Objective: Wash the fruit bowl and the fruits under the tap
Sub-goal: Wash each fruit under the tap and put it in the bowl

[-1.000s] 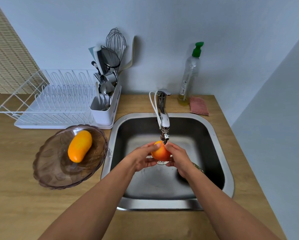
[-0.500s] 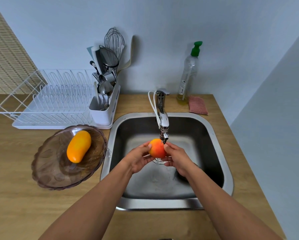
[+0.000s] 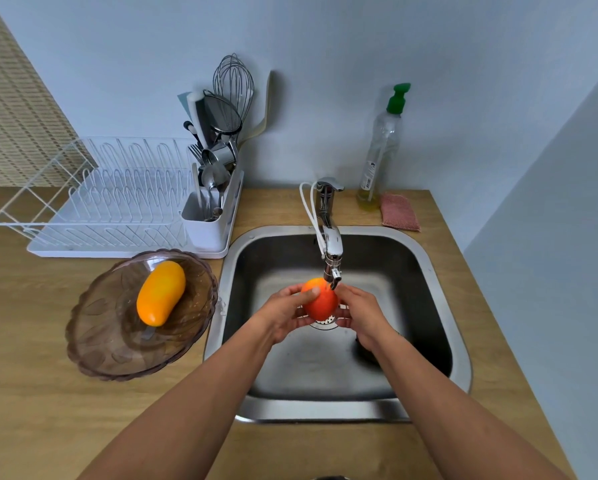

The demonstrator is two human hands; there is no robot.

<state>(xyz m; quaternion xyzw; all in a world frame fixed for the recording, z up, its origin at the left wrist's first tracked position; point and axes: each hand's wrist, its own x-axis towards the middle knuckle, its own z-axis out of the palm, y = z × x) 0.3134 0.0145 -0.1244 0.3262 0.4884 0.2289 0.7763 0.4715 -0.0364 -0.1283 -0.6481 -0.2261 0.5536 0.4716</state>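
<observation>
A round red-orange fruit (image 3: 320, 301) is held just under the spout of the chrome tap (image 3: 331, 244), over the steel sink (image 3: 439, 306). My left hand (image 3: 283, 313) grips it from the left with the thumb on top. My right hand (image 3: 361, 313) cups it from the right. The brown translucent fruit bowl (image 3: 117, 344) stands on the wooden counter left of the sink. A yellow-orange mango (image 3: 160, 292) lies inside the bowl.
A white dish rack (image 3: 100, 202) with a utensil holder (image 3: 211, 216) stands behind the bowl. A soap bottle (image 3: 380, 150) and a pink sponge (image 3: 399, 211) sit behind the sink on the right. A wall (image 3: 550, 271) rises close on the right.
Both hands have turned the red-orange fruit under the spout and shifted it slightly left. The bowl and mango have not moved.
</observation>
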